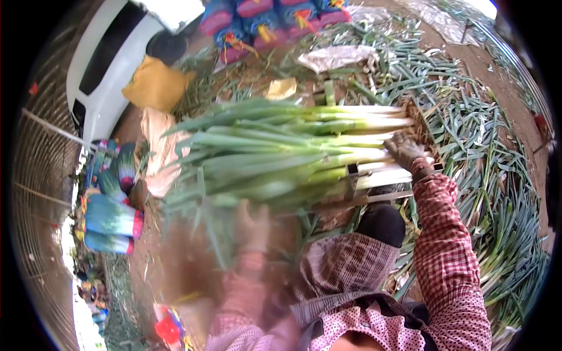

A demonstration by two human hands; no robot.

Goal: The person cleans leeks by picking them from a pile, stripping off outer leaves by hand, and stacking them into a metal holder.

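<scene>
A thick layer of leeks [257, 149] lies crosswise in front of me, green leaves to the left and white stems to the right. They rest on a low metal frame [351, 182]. At the root end, my right hand [405, 149], in a dirty glove, has its fingers curled over the white stems. My left hand [253, 225] is smeared by motion just below the near edge of the green leaves. Its fingers are too blurred to show whether they hold anything.
Loose leeks and leaf scraps [492, 175] cover the ground to the right. Wrapped bundles [111, 219] lie on the left, with more blue-and-pink bundles [263, 26] at the back. A yellow sack [157, 83] sits near a white vehicle [108, 58].
</scene>
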